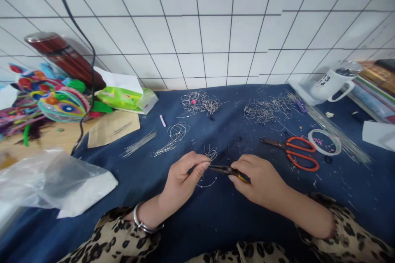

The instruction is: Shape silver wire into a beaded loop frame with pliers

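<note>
My left hand [185,172] pinches a thin looped piece of silver wire [207,181] between thumb and fingers, low over the blue cloth [148,172]. My right hand [259,176] is closed round small pliers [226,169] with yellow-and-black handles. The pliers' tips point left and meet the wire at my left fingertips. A small bent wire shape [211,152] lies just beyond my hands. A silver bangle sits on my left wrist.
Orange-handled scissors [293,152] and a tape roll [324,141] lie to the right. Wire tangles [200,102] and straight wire bundles [138,144] are scattered behind. A white mug [335,84], a tissue pack [126,96], colourful paper crafts [52,98] and a plastic bag [52,181] stand around.
</note>
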`<state>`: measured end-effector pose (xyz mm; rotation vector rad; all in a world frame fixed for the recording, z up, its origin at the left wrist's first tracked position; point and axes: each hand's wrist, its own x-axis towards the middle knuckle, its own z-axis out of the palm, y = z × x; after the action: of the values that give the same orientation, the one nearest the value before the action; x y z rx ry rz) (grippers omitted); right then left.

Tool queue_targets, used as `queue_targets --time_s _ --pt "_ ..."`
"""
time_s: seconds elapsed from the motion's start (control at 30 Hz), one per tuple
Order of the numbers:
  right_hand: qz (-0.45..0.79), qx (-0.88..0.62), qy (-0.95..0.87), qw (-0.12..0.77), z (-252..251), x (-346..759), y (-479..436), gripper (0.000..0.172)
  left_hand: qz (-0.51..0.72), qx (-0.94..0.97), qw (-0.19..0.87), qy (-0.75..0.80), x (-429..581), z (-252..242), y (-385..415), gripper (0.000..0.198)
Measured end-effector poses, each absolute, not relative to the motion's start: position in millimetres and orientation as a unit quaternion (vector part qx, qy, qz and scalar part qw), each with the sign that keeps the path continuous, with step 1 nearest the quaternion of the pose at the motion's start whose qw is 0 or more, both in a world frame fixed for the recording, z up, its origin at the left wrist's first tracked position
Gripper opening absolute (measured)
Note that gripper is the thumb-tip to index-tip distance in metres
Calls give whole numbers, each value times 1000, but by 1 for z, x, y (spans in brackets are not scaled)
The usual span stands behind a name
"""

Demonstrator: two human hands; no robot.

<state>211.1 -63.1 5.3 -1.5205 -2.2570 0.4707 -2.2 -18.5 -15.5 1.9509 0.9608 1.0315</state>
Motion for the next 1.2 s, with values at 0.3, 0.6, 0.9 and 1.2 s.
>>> queue_targets --time_s 0.3,0.6,0.9,1.2 --pt "160 -537 -806 192 6 211 -64 12 400 758 361 367 -2 -17 -20 12" --pt "161 -527 -811 196 8 212 -64 11 398 764 351 366 -2 -16 -20 11" --pt "153 -522 -818 185 8 212 -64 12 391 773 341 366 -2 -16 -22 11" --pt "189 -523 -812 176 11 213 -64 13 393 760 361 370 -2 -16 -21 10"
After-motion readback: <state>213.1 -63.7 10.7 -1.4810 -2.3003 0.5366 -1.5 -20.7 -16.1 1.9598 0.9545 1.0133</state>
